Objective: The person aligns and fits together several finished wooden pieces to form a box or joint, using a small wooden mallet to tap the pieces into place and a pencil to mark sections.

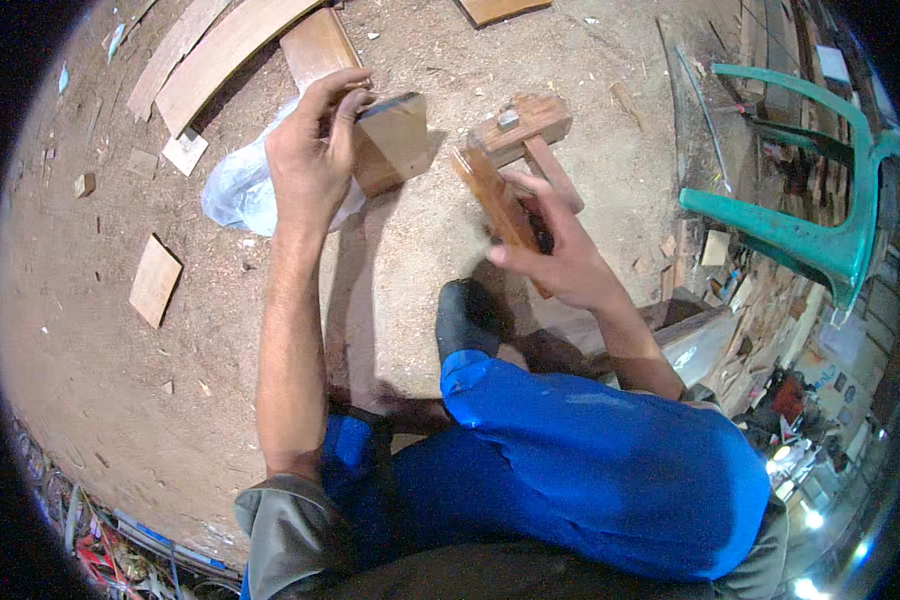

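Note:
My left hand (315, 140) is closed at the upper edge of a flat, squarish wooden piece (395, 138) with a dark top edge, tilted above the floor. Under it lie a crumpled clear plastic bag (245, 185) and a wooden board (320, 48). Fingers of my right hand (560, 245) wrap round a glossy brown wooden bar (490, 195), held slanting; a dark part shows beside the fingers, and its exact kind is unclear. Just beyond that hand, a T-shaped wooden tool (530, 125) with a block head and a bar rests on the floor.
Curved wooden sheets (230, 65) lie at the far left, with small offcuts (155, 280) nearer. To the right, a green plastic chair (790, 215) lies beside stacked wood scraps (760, 340). My blue-clothed knee (590, 450) rises between my arms. Sawdust covers the floor.

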`<state>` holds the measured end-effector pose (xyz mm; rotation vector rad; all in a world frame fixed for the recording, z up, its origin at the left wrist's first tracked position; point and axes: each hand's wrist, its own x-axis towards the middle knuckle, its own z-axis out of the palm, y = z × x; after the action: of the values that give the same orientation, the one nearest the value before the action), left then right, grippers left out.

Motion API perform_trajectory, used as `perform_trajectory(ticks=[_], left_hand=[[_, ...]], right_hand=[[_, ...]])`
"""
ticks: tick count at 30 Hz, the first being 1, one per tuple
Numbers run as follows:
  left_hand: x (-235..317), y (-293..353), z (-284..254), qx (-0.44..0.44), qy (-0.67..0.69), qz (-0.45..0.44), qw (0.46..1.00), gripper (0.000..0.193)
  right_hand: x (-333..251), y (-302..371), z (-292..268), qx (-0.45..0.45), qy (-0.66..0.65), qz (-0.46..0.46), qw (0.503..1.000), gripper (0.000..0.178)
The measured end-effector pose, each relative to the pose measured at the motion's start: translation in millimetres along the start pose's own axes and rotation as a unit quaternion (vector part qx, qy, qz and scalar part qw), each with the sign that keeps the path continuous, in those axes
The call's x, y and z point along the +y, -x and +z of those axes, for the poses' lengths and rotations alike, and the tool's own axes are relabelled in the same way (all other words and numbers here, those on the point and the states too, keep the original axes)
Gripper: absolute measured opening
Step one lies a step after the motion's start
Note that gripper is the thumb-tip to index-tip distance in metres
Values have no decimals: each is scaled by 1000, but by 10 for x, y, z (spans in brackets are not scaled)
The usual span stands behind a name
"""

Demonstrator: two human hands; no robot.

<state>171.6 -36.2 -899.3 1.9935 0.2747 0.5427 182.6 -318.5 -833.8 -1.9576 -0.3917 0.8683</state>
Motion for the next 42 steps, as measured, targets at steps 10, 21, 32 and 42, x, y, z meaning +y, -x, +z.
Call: perform_trajectory(ticks=[10, 21, 32, 42], left_hand=[[-258, -146, -362, -78, -99, -4, 992, 28], [-212, -257, -332, -99, -181, -7, 978, 18], [-297, -398, -183, -69, -246, 110, 960, 15], [-332, -404, -222, -116, -194, -31, 974, 20]], right_hand=[[329, 132, 453, -12, 334, -9, 942, 98], [354, 70, 440, -18, 347, 7, 938, 94], [399, 59, 447, -19, 342, 4, 940, 95], [357, 71, 434, -23, 349, 23, 937, 90]])
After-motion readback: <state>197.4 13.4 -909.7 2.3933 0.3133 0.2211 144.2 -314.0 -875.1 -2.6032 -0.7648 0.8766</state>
